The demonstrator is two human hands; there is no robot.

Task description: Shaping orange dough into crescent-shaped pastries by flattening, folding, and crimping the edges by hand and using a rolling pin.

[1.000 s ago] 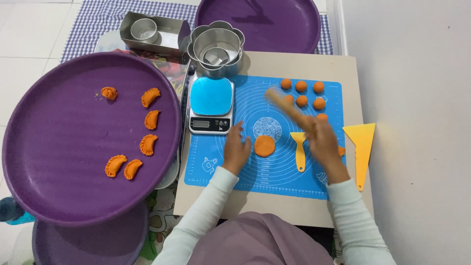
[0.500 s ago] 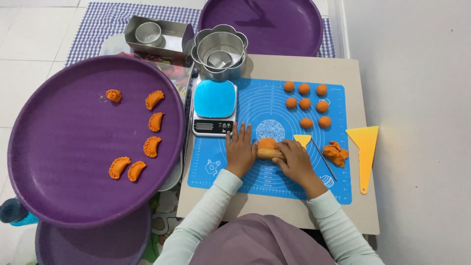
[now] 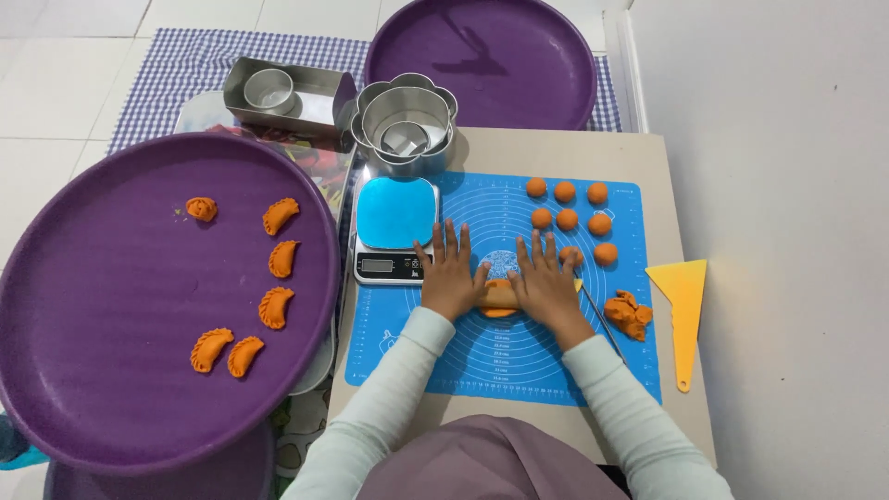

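Note:
My left hand (image 3: 451,275) and my right hand (image 3: 546,281) lie flat, fingers spread, on the two ends of a small rolling pin (image 3: 500,294). The pin rests across a flat orange dough disc (image 3: 501,312) in the middle of a blue silicone mat (image 3: 556,370). Most of the pin is hidden under my palms. Several orange dough balls (image 3: 566,218) sit in rows on the mat just beyond my right hand. A lump of orange dough scraps (image 3: 628,315) lies to the right of that hand.
A kitchen scale with a blue top (image 3: 395,227) stands left of my left hand. Nested metal cutter rings (image 3: 407,125) and a metal tin (image 3: 278,93) sit behind it. A big purple tray (image 3: 111,370) at left holds several crescent pastries (image 3: 278,259). A yellow scraper (image 3: 683,296) lies at right.
My right hand brought the rolling pin down from over the mat onto the dough disc. My left hand slid onto the pin, and both palms now rest on it.

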